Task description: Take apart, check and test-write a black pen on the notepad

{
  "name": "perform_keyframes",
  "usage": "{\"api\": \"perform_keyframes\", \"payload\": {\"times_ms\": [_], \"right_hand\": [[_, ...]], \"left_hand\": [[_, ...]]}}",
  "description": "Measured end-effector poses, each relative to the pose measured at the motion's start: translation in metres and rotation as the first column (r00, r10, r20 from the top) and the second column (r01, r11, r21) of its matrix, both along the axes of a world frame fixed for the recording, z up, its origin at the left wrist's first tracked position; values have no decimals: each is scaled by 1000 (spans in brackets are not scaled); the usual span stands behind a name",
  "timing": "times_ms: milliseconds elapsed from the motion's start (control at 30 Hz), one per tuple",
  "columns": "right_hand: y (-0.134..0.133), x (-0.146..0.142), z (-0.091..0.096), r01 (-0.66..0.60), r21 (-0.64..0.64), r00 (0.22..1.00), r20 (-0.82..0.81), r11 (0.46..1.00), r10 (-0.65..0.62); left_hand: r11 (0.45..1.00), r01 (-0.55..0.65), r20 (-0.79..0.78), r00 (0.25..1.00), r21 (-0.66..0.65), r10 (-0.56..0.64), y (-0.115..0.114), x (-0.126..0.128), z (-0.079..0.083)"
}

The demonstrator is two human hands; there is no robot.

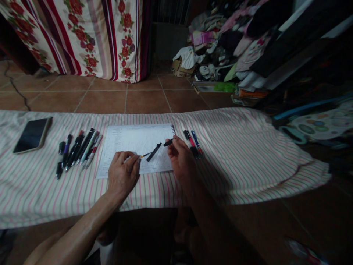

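Over a spiral-bound pad of printed paper [135,134], my left hand [122,172] pinches a thin pen refill [145,155] with a yellowish section near the fingertips. Its dark tip points right, towards a black pen barrel [153,152] lying slantwise on the paper. At the pad's right edge, my right hand [180,156] has its thumb and fingers closed on a short black pen part [168,142]. A gap separates that part from the barrel. Whether the refill touches the barrel, I cannot tell.
Several pens [85,147] lie in a row left of the pad, beside loose black caps [59,170]. Further left is a phone [31,135]. More pens [193,141] rest right of the pad. Striped cloth [248,154] covers the low surface; clothes [217,44] are heaped beyond.
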State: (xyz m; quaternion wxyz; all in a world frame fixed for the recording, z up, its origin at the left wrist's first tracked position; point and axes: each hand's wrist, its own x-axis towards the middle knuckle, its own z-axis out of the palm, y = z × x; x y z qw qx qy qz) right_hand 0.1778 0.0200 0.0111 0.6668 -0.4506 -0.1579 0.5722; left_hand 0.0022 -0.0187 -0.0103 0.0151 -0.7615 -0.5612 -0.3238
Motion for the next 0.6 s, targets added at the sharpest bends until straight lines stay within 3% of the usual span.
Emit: {"api": "perform_keyframes", "payload": {"times_ms": [600], "right_hand": [[1, 7, 2, 38, -65, 999, 4, 997, -37]], "left_hand": [[1000, 29, -74, 997, 8, -28, 6, 13, -1]]}}
